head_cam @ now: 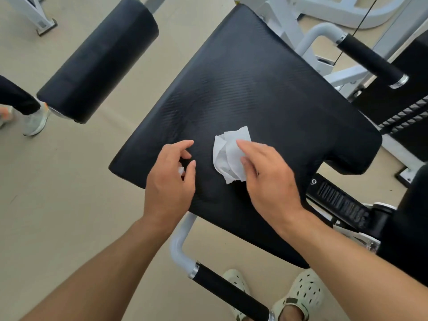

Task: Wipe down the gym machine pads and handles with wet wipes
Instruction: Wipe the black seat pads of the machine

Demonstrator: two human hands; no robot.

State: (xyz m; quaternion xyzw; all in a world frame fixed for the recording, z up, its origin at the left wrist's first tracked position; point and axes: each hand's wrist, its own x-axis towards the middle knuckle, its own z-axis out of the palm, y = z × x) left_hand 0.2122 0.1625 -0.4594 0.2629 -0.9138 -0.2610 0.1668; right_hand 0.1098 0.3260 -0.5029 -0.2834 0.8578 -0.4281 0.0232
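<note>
The seat pad (250, 93) under my hands is a broad black slab, its long axis running from near my left wrist up and away to the right, toward the far handle (370, 59). The wet wipe (228, 156) lies crumpled on the pad, its longer side running away from me, one corner pointing back toward me and a flat flap reaching beyond my right fingertips.

My right hand (268, 179) rests on the wipe's right edge with fingers nearly straight and only slightly spread, index and middle fingertips pressing the sheet against the pad. I am not pinching it; the palm hovers just behind the wipe.

My left hand (169, 181) sits just left of the wipe, not touching it. Its fingers are loosely curled with thumb and forefinger a narrow gap apart. A small white-and-red scrap shows inside the curl; I cannot tell what it is or whether I am really gripping it.

The wipe is white, thin, folded over itself in several soft layers. The pad has a fine ribbed weave and a dull sheen. Below my left wrist, a second black-gripped handle (231, 295) sticks out on a white tube, and a black roller pad (99, 59) sits well off to the left.
</note>
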